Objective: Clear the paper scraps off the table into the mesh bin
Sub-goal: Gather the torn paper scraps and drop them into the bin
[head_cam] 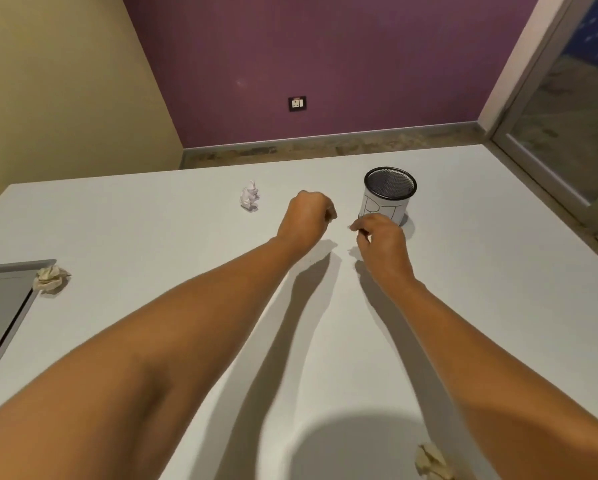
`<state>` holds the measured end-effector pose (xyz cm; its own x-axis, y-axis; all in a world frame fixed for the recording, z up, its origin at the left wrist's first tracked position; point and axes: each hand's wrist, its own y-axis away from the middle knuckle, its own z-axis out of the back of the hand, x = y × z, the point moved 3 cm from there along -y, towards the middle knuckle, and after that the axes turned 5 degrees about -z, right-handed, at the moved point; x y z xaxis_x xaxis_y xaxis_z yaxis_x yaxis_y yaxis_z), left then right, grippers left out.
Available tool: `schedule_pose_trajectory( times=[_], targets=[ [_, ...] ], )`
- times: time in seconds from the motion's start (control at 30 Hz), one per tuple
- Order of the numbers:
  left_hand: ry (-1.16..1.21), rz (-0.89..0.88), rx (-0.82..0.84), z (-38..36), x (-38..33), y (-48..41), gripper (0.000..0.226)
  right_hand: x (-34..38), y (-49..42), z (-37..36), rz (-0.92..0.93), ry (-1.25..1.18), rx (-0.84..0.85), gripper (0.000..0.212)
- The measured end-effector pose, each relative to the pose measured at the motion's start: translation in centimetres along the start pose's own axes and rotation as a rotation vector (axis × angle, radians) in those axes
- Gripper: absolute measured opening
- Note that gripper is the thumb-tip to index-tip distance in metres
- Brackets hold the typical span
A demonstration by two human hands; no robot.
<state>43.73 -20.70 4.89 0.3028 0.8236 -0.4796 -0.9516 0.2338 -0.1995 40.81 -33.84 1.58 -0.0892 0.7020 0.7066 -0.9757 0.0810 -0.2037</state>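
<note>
From the head view, both bare forearms reach forward over the flat white table [186, 237], coming close together at the far middle.

The left hand [306, 220] is knuckles up with its fingers curled under into a loose fist. Its palm is hidden, so I cannot tell whether it holds anything.

The right hand [380, 244] hangs just to the right of it, apart from it, wrist bent and thumb and fingertips drawn together. A pale speck shows at the tips (too small to call paper), so I cannot tell whether it holds anything either.

The round black mesh bin with a white paper band round its side [389, 199] stands upright on the table just beyond the right hand.

A crumpled white paper ball [250, 199] lies on the table to the far left of the left hand. A crumpled beige paper wad [51, 279] rests at the left, touching the corner of a flat grey panel [3, 306]. Another beige crumpled scrap [432, 462] lies at the near edge beside the right forearm.

Beyond the table are a purple wall with a dark wall socket [297, 103], and a glass pane in a frame [567, 126] at the right.
</note>
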Motion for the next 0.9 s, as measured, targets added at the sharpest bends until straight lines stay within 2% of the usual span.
schedule_pose_trajectory(
  times=[0.2, 0.43, 0.63, 0.9],
  targets=[
    [0.372, 0.112, -0.079, -0.2, -4.1, -6.2, 0.015, -1.0, -5.8, 3.9, -0.193, -0.055, -0.247, 0.028],
    [0.54, 0.18, 0.051, -1.6, -5.5, -8.9, 0.023, -1.7, -9.5, 4.8, -0.34, -0.085, -0.212, 0.027],
    [0.562, 0.185, 0.125, -1.6, -5.8, -8.8, 0.031, -1.9, -9.2, 5.1, -0.332, -0.123, -0.26, 0.03],
    [0.539, 0.227, 0.035, 0.3, -4.5, -4.3, 0.031, -0.5, -4.8, 4.8, -0.281, -0.204, -0.357, 0.028]
  ],
)
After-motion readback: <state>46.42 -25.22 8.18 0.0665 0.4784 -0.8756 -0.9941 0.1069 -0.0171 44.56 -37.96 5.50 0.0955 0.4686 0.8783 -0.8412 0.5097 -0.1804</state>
